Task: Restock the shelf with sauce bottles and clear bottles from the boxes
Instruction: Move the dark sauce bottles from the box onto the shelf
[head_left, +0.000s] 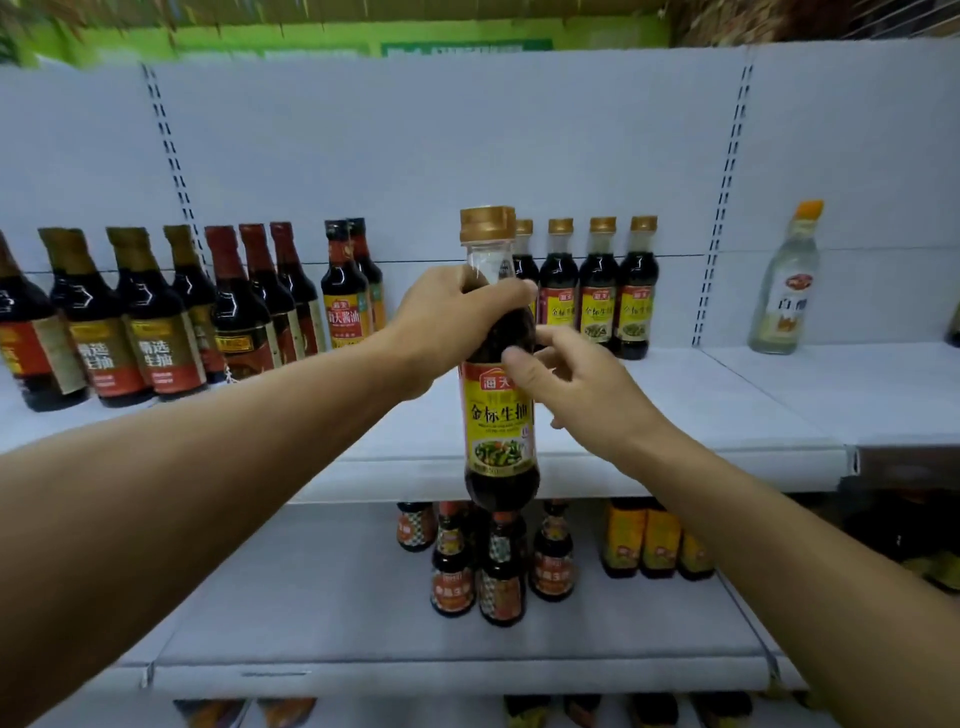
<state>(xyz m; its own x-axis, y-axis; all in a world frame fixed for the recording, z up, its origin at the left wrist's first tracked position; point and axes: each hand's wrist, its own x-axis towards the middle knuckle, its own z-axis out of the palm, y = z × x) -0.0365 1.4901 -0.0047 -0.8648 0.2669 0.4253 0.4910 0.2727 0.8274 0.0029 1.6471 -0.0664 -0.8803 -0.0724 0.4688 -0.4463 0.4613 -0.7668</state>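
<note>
White shop shelving (701, 410) w/ slotted uprights, green sign band up top, blurred. L to R on upper shelf: dark soy bottles w/ olive caps (150, 322), labels read 精选生抽; red-capped dark bottles (244, 306); two bottles w/ yellow-red label 海天酱油 (345, 296). Left hand (447, 322) wraps fingers round neck/shoulder of a gold-capped soy sauce bottle (498, 415), held upright in front of shelf edge, base off the shelf; label reads 海天 / 金标生抽. Right hand (576, 384), fingers loosely bent, thumb tip touching the bottle's label top; not gripping. Behind: row of matching 金标生抽 bottles (597, 291). Far R: clear bottle, orange cap (787, 280), label 白醋. Lower shelf: small sauce bottles (498, 566), text unreadable.
</note>
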